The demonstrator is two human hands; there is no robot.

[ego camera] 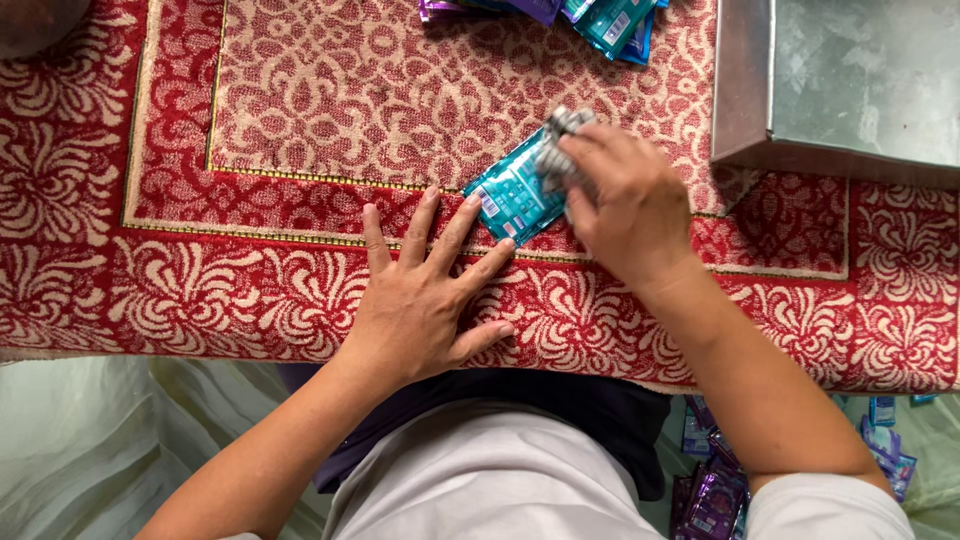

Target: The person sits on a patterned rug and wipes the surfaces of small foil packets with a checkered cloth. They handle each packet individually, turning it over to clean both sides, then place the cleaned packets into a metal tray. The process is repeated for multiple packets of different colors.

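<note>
Red patterned cloth [150, 260], left hand [425, 300] flat, right hand [625, 210] pinching teal sachets [515, 195], metal box [850, 80] beside.

Soft, even daylight is falling on my desk [150, 200], leaving only faint shadows under my hands. The metal box [860, 80] is giving off a dull sheen without glare. My right hand [625, 205] is blurring slightly; the carpet pattern is staying sharp to the edges.

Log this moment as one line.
left hand: flat on red carpet | right hand: holding teal sachets | metal box: right
</note>
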